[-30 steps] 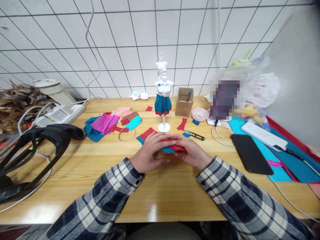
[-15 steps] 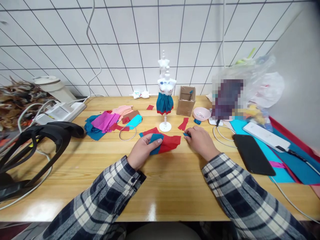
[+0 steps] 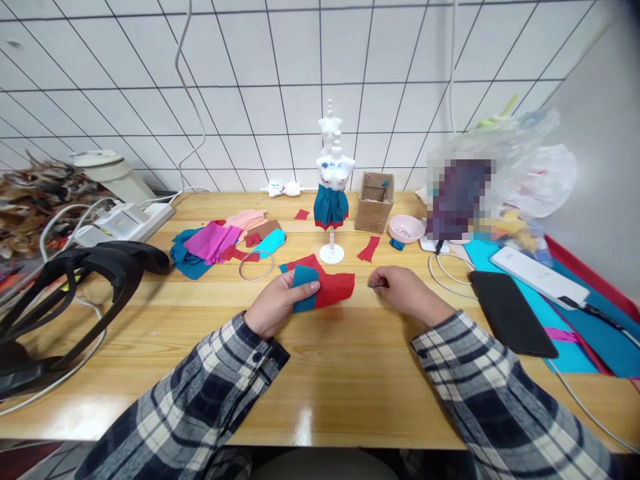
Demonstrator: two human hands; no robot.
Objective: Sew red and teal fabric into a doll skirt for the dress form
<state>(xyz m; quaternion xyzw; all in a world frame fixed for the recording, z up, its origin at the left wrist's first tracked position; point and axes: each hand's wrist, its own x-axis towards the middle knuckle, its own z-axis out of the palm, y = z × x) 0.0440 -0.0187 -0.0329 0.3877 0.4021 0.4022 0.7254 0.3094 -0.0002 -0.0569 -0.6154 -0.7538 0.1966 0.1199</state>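
My left hand [image 3: 274, 301] pinches a piece of red and teal cloth [image 3: 336, 290] between thumb and fingers, its teal part folded under the thumb. My right hand [image 3: 403, 290] is closed just to the right of the cloth, apart from it. A small greyish thing shows at its fingertips, too little to name. Behind the cloth stands a white miniature dress form [image 3: 336, 172] on a round base, wearing a teal skirt [image 3: 331, 205] with a red hem. A red cloth scrap [image 3: 369, 249] lies beyond my right hand.
Left of centre lie a thin ring [image 3: 257, 265] and a heap of cloth scraps [image 3: 213, 241]. A cardboard box [image 3: 374, 203] and a pink bowl [image 3: 405, 229] stand at the back. A black phone [image 3: 513, 313] lies right, a black headset [image 3: 85, 313] left.
My right hand has come nearer to me, and what it pinches now looks greyish rather than dark blue. My left hand has shifted slightly left with the cloth.
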